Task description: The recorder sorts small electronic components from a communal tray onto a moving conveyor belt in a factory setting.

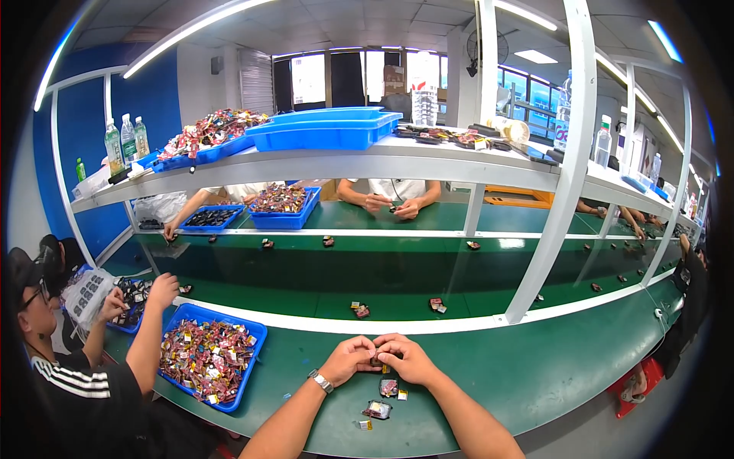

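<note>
My left hand [348, 362], with a metal-banded watch [321, 381] at its wrist, and my right hand [409, 360] meet over the green bench. Their fingers are closed on a small electronic part [375, 361], mostly hidden by the fingertips; a bit of yellow shows beneath it. Just nearer to me lies a small dark casing with a reddish board [388, 388], a white-and-yellow tab beside it. Closer still is another open casing with a pale inside [378, 409], with a similar tab [365, 424] next to it.
A blue tray [260, 336] heaped with small red, yellow and white parts stands at my left. Beside it a co-worker [84, 375] reaches toward the belt. Past a white frame rail [413, 325], the green belt [344, 271] carries scattered parts. A shelf [336, 164] spans overhead.
</note>
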### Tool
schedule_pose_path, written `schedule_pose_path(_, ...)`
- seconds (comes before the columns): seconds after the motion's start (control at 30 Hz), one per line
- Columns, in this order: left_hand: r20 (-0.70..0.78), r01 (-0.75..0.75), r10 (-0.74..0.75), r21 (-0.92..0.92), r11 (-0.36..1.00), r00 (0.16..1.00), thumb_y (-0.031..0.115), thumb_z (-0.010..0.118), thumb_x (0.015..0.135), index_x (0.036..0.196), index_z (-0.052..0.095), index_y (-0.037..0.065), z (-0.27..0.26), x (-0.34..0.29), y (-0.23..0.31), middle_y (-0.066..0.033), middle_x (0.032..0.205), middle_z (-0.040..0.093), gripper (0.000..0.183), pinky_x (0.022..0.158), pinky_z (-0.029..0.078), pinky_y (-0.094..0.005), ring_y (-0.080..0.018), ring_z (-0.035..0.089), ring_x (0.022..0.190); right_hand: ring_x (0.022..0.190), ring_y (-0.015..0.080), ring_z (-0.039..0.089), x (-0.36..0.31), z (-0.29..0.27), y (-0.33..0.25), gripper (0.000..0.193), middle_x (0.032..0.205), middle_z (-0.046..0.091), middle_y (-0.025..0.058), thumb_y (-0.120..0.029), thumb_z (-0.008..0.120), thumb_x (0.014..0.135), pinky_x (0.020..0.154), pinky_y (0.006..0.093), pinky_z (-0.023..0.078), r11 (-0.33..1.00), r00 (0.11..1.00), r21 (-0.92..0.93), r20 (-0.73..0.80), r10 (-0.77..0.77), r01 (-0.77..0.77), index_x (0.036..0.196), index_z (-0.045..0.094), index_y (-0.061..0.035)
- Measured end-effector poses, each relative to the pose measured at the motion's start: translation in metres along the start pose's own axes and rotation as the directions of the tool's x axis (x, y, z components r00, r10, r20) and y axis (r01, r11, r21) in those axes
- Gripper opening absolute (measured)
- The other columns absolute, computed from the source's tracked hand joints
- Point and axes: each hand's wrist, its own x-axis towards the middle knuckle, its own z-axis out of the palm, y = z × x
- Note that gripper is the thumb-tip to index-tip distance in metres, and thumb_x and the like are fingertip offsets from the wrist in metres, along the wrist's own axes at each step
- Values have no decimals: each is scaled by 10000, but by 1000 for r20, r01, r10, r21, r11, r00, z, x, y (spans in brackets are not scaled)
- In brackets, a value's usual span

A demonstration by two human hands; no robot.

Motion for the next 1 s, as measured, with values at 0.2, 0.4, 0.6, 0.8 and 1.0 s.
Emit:
schedule_pose_path(0.2,-35,-4,5,37,999,999,50,537,959,1153,530,43,8,2,1,-104,1102,640,195,901,564,-401,-195,647,1019,1165,274,518,-4,4,-2,144,1209,591,79,-177,664,857,982,391,439,883,983,-453,-67,-173,124,952,709,-77)
schedule_pose_path(0.4,-34,-17,18,18,1000,999,27,505,966,1222,492,47,1,2,-3,-117,1160,631,257,919,553,-378,-206,627,1081,1130,258,538,-4,13,-18,120,1178,599,38,-156,683,825,944,376,467,855,947,-508,-214,-242,103,911,720,-81)
schedule_pose_path(0.6,-30,-41,40,-25,999,999,53,516,972,1214,492,57,1,2,-2,-96,1134,620,242,919,544,-377,-192,628,1056,1109,266,546,-2,15,-19,125,1151,605,53,-126,702,785,927,377,479,807,920,-556,-179,-350,199,898,719,-77)
schedule_pose_path(0.8,-35,-50,49,-38,998,998,67,514,980,1186,496,62,-1,2,-4,-98,1136,603,207,930,538,-388,-204,616,1071,1096,268,554,-4,16,-19,99,1146,618,63,-114,713,787,895,365,495,844,910,-515,-264,-321,148,876,729,-74)
schedule_pose_path(1.0,-29,-62,60,-63,996,998,58,528,974,1180,500,60,-3,2,-5,-110,1164,595,209,948,533,-409,-217,610,1093,1075,266,574,-3,19,-17,130,1119,645,56,-113,724,779,910,369,493,884,910,-443,-288,-299,150,906,747,-90)
